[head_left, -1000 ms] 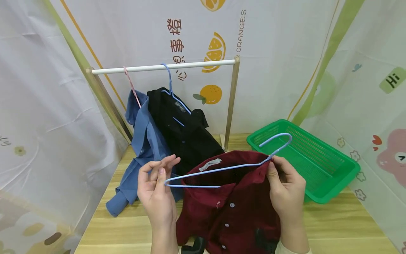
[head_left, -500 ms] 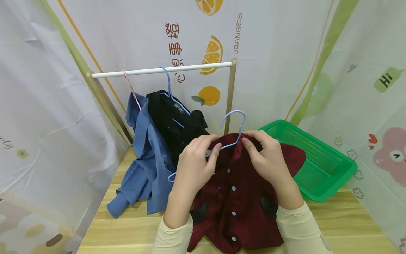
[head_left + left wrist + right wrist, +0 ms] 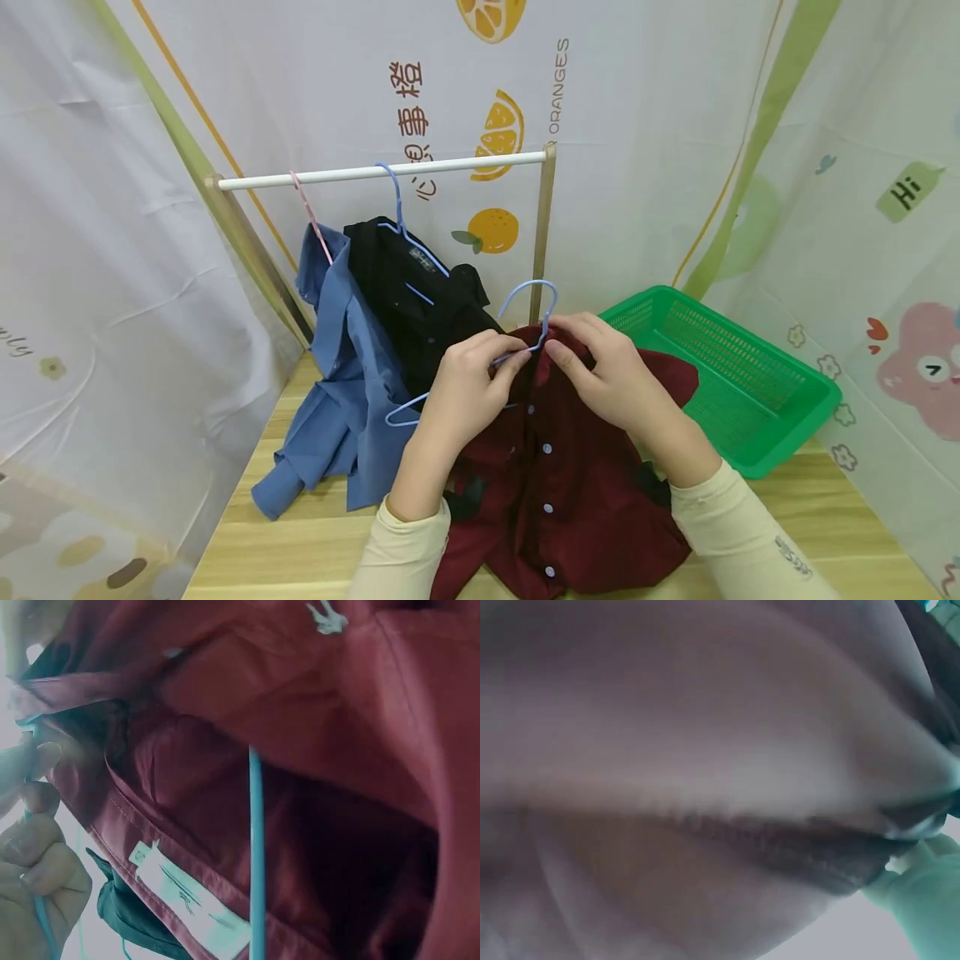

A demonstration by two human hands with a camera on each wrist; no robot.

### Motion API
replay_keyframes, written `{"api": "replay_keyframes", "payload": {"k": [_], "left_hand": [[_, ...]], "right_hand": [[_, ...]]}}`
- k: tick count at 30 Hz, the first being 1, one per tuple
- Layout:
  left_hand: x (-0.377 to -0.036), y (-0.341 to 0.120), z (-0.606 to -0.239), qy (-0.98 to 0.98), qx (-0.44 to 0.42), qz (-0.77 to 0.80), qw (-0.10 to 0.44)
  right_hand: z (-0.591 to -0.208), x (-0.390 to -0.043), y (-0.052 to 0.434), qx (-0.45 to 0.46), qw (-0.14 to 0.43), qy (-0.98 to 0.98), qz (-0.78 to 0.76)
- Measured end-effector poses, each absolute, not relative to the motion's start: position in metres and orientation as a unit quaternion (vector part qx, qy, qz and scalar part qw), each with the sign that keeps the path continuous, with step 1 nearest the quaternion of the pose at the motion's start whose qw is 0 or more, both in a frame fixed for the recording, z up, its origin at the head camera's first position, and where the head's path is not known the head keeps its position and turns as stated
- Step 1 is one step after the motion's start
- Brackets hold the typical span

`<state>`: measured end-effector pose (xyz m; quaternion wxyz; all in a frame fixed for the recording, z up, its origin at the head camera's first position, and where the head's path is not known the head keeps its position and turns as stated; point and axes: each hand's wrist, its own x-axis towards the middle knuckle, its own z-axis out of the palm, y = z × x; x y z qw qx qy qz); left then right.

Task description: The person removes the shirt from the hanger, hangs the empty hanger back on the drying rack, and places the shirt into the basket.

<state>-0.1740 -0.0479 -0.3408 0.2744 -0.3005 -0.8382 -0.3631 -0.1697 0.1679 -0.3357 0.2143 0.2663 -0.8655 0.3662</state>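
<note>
A dark red buttoned shirt (image 3: 577, 500) hangs from the hands low over the table. My left hand (image 3: 468, 383) pinches a light blue hanger (image 3: 553, 293) just beside its hook; in the left wrist view those fingers (image 3: 56, 862) curl around the hanger wire. My right hand (image 3: 603, 371) grips the shirt's collar by the hook's base. The hanger's left end sticks out of the neck opening, while its right side is hidden inside the shirt. A white label (image 3: 187, 896) shows inside the collar. Blurred shirt cloth (image 3: 705, 750) fills most of the right wrist view.
Behind stands a rack with a white rail (image 3: 337, 175), bearing a blue shirt (image 3: 360, 350) on a pink hanger and a black shirt (image 3: 397, 308) on a blue one. A green basket (image 3: 795, 425) sits at the right on the wooden table (image 3: 300, 550).
My left hand has moved from the hanger's left end to beside its hook. The hanger's right side has slid into the shirt, and the hook now stands upright, farther left.
</note>
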Motion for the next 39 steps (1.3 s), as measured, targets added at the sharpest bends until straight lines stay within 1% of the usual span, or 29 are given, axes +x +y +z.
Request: {"api": "replay_keyframes", "payload": {"k": [2,10,25,39], "left_hand": [[-0.174,-0.052,-0.342,-0.833,-0.308,-0.375,0.264],[-0.171,-0.062,-0.345,-0.822,-0.309,-0.402,0.259],[-0.163,-0.073,-0.351,-0.823,-0.301,-0.42,0.238],[-0.143,-0.092,-0.345,-0.814,-0.305,-0.422,0.257]], "right_hand": [[-0.334,-0.169,0.17,0.281,0.204,-0.874,0.341],[-0.328,-0.167,0.172,0.309,0.157,-0.9,0.264],[-0.33,-0.161,0.186,0.295,0.147,-0.922,0.205],[-0.34,-0.15,0.204,0.3,0.158,-0.928,0.156]]}}
